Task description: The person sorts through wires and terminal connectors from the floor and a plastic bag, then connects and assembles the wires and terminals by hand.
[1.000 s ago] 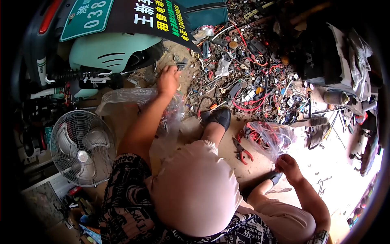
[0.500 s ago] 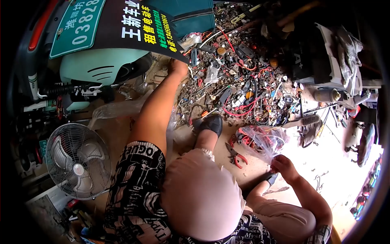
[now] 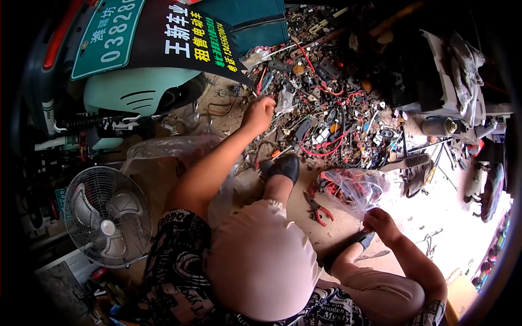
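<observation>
R hand holds clr bag nr pliers.

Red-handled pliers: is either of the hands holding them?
No, the pliers lie on the floor beside the plastic bag, clear of the left hand and right hand.

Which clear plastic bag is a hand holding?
The clear plastic bag containing red parts, pinched by the right hand; the other clear bag, by the left forearm, isn't held.

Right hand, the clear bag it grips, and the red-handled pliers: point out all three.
Right hand [image 3: 380, 224]: head view, on the back of the hand.
Clear bag [image 3: 356, 187]: head view, on its filled part.
Red-handled pliers [image 3: 314, 206]: head view, near the pivot.
</observation>
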Demonstrator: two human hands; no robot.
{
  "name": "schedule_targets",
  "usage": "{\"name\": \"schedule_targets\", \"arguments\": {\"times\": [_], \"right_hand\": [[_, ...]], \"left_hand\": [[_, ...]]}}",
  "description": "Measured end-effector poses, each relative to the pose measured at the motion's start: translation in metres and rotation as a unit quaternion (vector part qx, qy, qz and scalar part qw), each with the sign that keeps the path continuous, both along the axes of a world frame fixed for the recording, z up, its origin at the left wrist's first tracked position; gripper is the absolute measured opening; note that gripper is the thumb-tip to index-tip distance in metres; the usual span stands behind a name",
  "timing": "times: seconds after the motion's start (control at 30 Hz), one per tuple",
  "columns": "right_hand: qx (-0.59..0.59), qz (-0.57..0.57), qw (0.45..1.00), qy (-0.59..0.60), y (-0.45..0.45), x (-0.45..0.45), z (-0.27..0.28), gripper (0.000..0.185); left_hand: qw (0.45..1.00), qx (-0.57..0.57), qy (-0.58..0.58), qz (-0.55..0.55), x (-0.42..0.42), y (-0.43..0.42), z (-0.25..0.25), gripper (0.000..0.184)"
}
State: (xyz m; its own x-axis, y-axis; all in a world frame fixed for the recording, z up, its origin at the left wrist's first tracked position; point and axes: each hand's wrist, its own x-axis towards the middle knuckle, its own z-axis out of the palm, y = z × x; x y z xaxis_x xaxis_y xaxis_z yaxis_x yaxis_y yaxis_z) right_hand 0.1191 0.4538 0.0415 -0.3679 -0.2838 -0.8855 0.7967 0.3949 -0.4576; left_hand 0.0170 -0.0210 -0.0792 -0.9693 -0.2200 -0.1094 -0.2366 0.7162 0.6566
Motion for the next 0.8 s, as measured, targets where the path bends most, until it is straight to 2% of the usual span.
{"name": "schedule_targets", "arguments": {"times": [0.03, 0.07, 0.13, 0.17, 0.2, 0.27, 0.3, 0.37, 0.43, 0.5, 0.57, 0.6, 0.63, 0.7, 0.77, 0.8], "right_hand": [[0.001, 0.001, 1.000, -0.002, 0.001, 0.001, -0.001, 0.013], [0.001, 0.008, 1.000, 0.001, 0.002, 0.002, -0.003, 0.013], [-0.001, 0.014, 1.000, 0.005, 0.003, 0.001, -0.004, 0.013], [0.002, 0.012, 1.000, 0.003, 0.003, 0.000, -0.004, 0.013], [0.005, 0.011, 1.000, 0.001, 0.003, 0.000, -0.004, 0.013], [0.006, 0.012, 1.000, 0.000, 0.002, -0.002, -0.004, 0.014], [0.008, 0.016, 1.000, -0.002, 0.002, -0.003, -0.005, 0.014], [0.007, 0.024, 1.000, -0.005, 0.004, -0.005, -0.006, 0.015], [0.003, 0.032, 0.999, -0.008, 0.004, -0.009, -0.010, 0.015], [0.007, 0.042, 0.999, -0.013, 0.006, -0.012, -0.012, 0.016], [0.006, 0.041, 0.999, -0.018, 0.008, -0.015, -0.016, 0.016], [0.008, 0.040, 0.999, -0.022, 0.008, -0.016, -0.017, 0.015], [0.005, 0.040, 0.999, -0.023, 0.009, -0.018, -0.019, 0.015], [-0.003, 0.026, 0.999, -0.034, 0.008, -0.021, -0.020, 0.014], [-0.004, 0.021, 0.999, -0.040, 0.007, -0.024, -0.020, 0.014], [-0.002, 0.017, 0.999, -0.045, 0.007, -0.026, -0.021, 0.013]], "left_hand": [[0.998, -0.018, 0.038, 0.036, -0.005, -0.002, -0.004, 0.018], [0.993, -0.086, 0.053, 0.058, -0.010, -0.007, -0.006, 0.028], [0.991, -0.081, 0.009, 0.104, -0.029, -0.014, -0.011, 0.043], [0.985, -0.143, 0.036, 0.094, -0.038, -0.024, -0.029, 0.047], [0.985, -0.143, 0.037, 0.092, -0.043, -0.021, -0.024, 0.047], [0.975, -0.161, -0.050, 0.145, -0.052, -0.015, -0.015, 0.026], [0.975, -0.161, -0.051, 0.144, -0.056, -0.016, -0.017, 0.026], [0.987, -0.047, -0.128, 0.087, -0.061, -0.022, -0.020, 0.018], [0.966, 0.168, -0.151, 0.124, -0.052, -0.005, -0.009, 0.008], [0.979, 0.143, -0.134, 0.047, -0.038, -0.008, -0.035, 0.009], [0.979, 0.185, -0.083, -0.019, -0.014, -0.003, -0.048, 0.010], [0.970, 0.195, -0.137, -0.044, -0.005, -0.004, -0.045, 0.012], [0.979, 0.130, -0.147, -0.043, 0.004, 0.000, -0.032, 0.018], [0.960, 0.170, -0.206, -0.086, 0.002, -0.005, -0.008, 0.021], [0.986, 0.068, -0.141, -0.066, -0.010, -0.019, -0.019, 0.023], [0.987, 0.075, -0.142, -0.003, -0.023, -0.018, 0.000, 0.025]]}}
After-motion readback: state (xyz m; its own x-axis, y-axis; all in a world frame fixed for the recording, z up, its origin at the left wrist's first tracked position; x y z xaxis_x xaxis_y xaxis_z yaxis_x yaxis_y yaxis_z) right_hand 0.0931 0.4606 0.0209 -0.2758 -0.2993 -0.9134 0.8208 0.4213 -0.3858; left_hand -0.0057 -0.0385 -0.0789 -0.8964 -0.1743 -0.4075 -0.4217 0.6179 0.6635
